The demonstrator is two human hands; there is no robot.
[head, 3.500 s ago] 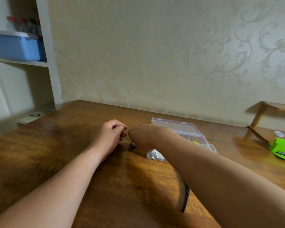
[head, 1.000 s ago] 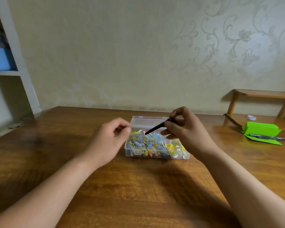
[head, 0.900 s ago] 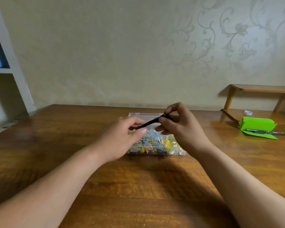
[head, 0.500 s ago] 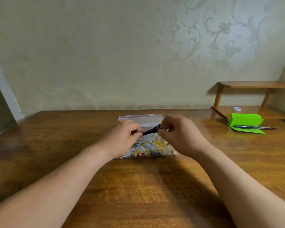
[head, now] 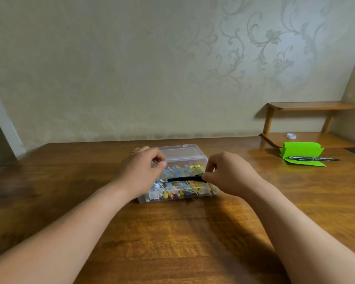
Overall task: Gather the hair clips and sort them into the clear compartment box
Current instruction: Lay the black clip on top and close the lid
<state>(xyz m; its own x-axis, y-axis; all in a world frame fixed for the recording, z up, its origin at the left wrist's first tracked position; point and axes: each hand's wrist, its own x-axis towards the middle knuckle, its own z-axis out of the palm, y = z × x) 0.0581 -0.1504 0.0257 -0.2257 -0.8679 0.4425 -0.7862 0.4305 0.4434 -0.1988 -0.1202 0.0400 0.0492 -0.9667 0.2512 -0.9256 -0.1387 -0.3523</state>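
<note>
A clear compartment box (head: 201,158) sits open on the wooden table (head: 172,238), its lid tipped back toward the wall. Several small hair clips (head: 184,188) in yellow, blue and pink fill its compartments. A long black hair clip (head: 184,178) lies level just above the box. My right hand (head: 228,174) pinches its right end. My left hand (head: 141,173) hovers over the box's left side with fingers curled; its fingertips hide the clip's left end, so I cannot tell whether they hold it.
A green folded paper (head: 301,153) with a black pen (head: 314,159) on it lies at the right rear of the table. Behind it stands a low wooden shelf (head: 312,119) with a small white cap (head: 291,136). The wall runs along the table's far edge.
The black clip went from pointing up-left in my right hand to lying level over the box. My left hand came in to its left end. The view turned right.
</note>
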